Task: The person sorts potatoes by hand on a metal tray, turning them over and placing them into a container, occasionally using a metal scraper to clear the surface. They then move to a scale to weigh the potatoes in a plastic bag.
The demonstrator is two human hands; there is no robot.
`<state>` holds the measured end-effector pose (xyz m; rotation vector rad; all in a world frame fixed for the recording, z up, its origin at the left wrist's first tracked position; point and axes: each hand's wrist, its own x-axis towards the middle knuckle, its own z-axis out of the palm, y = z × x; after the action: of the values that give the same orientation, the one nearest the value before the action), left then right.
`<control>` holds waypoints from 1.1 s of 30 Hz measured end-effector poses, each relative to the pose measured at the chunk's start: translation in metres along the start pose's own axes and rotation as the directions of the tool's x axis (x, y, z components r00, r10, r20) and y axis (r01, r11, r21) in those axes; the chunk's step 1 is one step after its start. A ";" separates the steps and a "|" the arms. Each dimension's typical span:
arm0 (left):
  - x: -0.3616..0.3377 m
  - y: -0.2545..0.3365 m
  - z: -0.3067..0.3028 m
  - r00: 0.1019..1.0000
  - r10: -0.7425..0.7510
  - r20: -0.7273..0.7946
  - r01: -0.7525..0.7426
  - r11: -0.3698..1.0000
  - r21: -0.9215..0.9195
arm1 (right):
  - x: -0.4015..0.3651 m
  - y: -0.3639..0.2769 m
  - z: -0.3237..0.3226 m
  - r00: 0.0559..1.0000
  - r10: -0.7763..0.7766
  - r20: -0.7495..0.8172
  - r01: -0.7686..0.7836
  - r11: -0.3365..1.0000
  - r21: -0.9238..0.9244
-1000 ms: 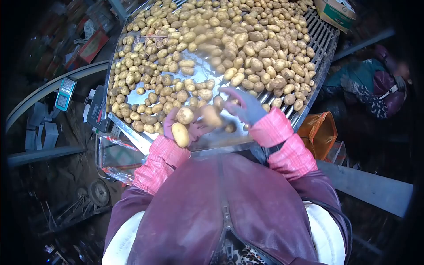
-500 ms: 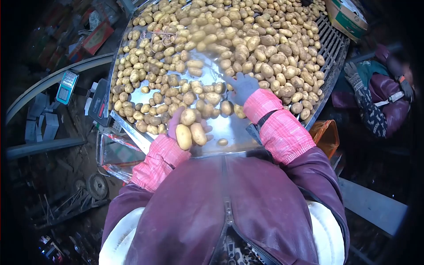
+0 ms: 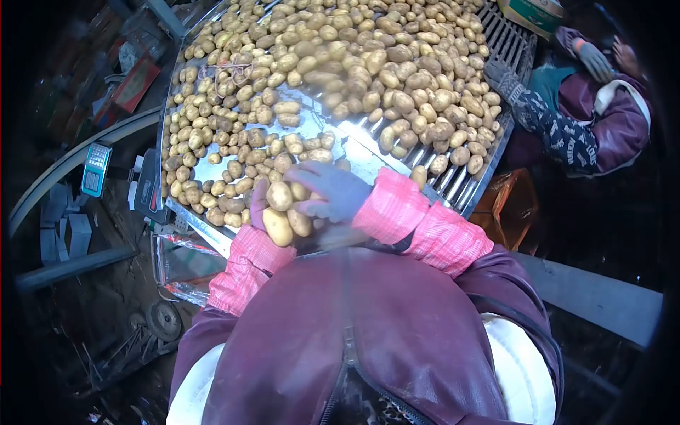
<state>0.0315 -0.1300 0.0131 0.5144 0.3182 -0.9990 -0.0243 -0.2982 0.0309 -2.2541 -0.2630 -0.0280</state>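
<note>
Gathering looked barely started to us: three potatoes (image 3: 278, 225) were in hand, while the heap (image 3: 340, 64) covered most of the slatted tabletop (image 3: 368, 159) (a co-worker's glove (image 3: 504, 73) sat at its right edge). Left hand (image 3: 261, 205) was cupped palm-up around those three at the near rim. Right hand (image 3: 331, 190) hovered palm-down over them, fingers loosely bent; we couldn't tell if it gripped one.
</note>
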 end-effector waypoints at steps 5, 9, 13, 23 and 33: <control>-0.013 0.008 -0.011 0.974 -0.035 0.225 0.040 0.999 -0.019 | -0.037 0.079 -0.041 0.817 0.332 -0.471 -0.256 0.941 0.221; 0.010 0.001 -0.066 0.797 0.033 0.604 -0.005 0.999 -0.048 | -0.079 0.065 -0.035 0.923 0.369 -0.105 -0.382 0.858 -0.342; -0.020 0.006 -0.016 0.887 0.078 0.454 -0.094 0.995 0.014 | -0.067 0.023 -0.013 0.829 0.557 0.049 -0.465 0.735 -0.494; -0.025 0.001 -0.011 0.926 0.038 0.377 -0.062 0.997 0.052 | -0.035 0.021 0.010 0.872 0.442 0.210 -0.169 0.675 -0.718; -0.007 0.003 -0.056 0.880 -0.020 0.474 0.033 0.999 -0.018 | -0.167 0.115 -0.093 0.611 0.653 -0.448 -0.565 0.755 0.331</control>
<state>0.0290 -0.0933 -0.0297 0.2269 -0.1033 -1.1110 -0.1581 -0.4701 -0.0146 -1.9613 0.8058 -0.2686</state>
